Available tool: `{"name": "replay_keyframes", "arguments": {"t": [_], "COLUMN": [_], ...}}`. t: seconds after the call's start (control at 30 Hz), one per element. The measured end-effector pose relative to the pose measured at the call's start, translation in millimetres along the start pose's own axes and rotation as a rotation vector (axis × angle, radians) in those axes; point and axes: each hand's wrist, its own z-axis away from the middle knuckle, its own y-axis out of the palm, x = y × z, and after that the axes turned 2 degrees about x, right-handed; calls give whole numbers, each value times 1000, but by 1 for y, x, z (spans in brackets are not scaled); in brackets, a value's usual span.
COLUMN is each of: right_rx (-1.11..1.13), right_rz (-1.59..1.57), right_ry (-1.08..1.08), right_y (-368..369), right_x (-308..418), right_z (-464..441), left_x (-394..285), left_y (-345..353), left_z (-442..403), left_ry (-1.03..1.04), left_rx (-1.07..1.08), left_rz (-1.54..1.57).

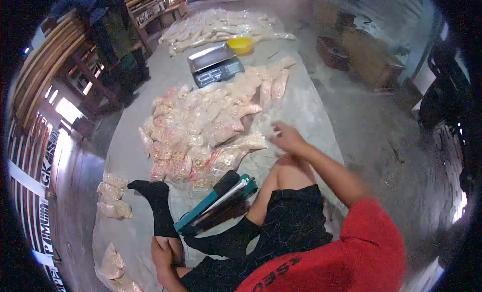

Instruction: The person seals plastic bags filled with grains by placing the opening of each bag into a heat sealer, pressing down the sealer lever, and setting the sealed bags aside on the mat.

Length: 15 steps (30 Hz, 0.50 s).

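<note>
I sit on a pale ground sheet (314,118) with my legs folded. My right hand (288,137) is raised above my right knee, slightly blurred, its fingers apart and loosely bent. Nothing shows clearly in it. Just left of it lies a broad spread of clear plastic bags (201,123) filled with pale, crumbly pieces, some with red print. Low in the view, my left hand (163,254) is wrapped round my left shin. Between my legs rests a long teal and black bag sealer (216,201), lying at a slant.
Behind the bags stand a digital scale (216,68) with a metal pan and a yellow bowl (241,45). Farther back are many long filled bags (226,28). Small bags (114,197) lie at the left edge. A wooden box (371,56) stands right.
</note>
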Motion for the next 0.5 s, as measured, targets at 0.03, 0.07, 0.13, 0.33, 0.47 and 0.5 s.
{"name": "replay_keyframes", "arguments": {"t": [0.03, 0.07, 0.13, 0.33, 0.47, 0.5], "right_rx": [46, 11, -162, -565, -17, 146], "right_rz": [-17, 68, 170, 237, 263, -129], "right_ry": [94, 116, 97, 34, 61, 164], "right_y": [-3, 3, 8, -17, -56, -80], "right_x": [-14, -44, -101, -210, -261, -229], "right_z": [-32, -69, -140, -349, -431, -407], "left_x": [-6, -16, -43, -71, -109, -119], "left_y": [-7, -23, -49, -58, -65, -68], "left_z": [13, 27, 47, 55, 27, 21], "left_ry": [-15, 17, 42, -160, -134, -139], "left_rx": [9, 49, 90, 10, 50, 71], "left_rz": [-11, -78, -157, -302, -418, -399]}}
